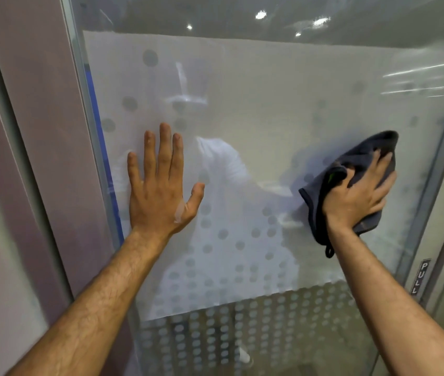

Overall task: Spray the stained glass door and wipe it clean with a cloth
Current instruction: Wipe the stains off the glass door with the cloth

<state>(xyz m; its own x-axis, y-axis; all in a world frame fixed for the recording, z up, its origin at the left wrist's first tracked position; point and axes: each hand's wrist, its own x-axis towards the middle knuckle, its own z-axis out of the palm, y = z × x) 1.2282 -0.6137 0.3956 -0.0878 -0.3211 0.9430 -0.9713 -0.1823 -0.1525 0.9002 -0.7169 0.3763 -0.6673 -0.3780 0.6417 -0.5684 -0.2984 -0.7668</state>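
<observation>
- Glass door fills most of the view; wide frosted band w/ grey dots across its middle, clear strip above, dotted see-through strip below.
- Dark grey cloth is pressed on the frosted band at the door's right side, bunched; black edging, small hang loop dangling off its lower corner.
- Right hand lies flat over the cloth, fingers spread across it, thumb hooked into a fold, so it's clamped on the cloth against the glass.
- Left hand is empty, palm flat on the glass at the left, fingers straight and pointing up, thumb out to the right. Pale mark on skin near thumb base.
- Hands well apart; bare frosted glass between them w/ faint streaks and a pale reflection of the person.
- Spray bottle not in view.
- Right of the cloth: metal door edge close by, little room that side. Black "PULL" label sits on it, below the cloth.
- Left of the left hand: glass edge w/ a blue strip behind it, then a mauve frame post just beside.
- Open glass above both hands up to the top of the frosted band; more between the forearms lower down.
- Ceiling light reflections in the clear top strip; bright streaks at upper right.
- Through the bottom strip: blurred floor, can't tell more.
</observation>
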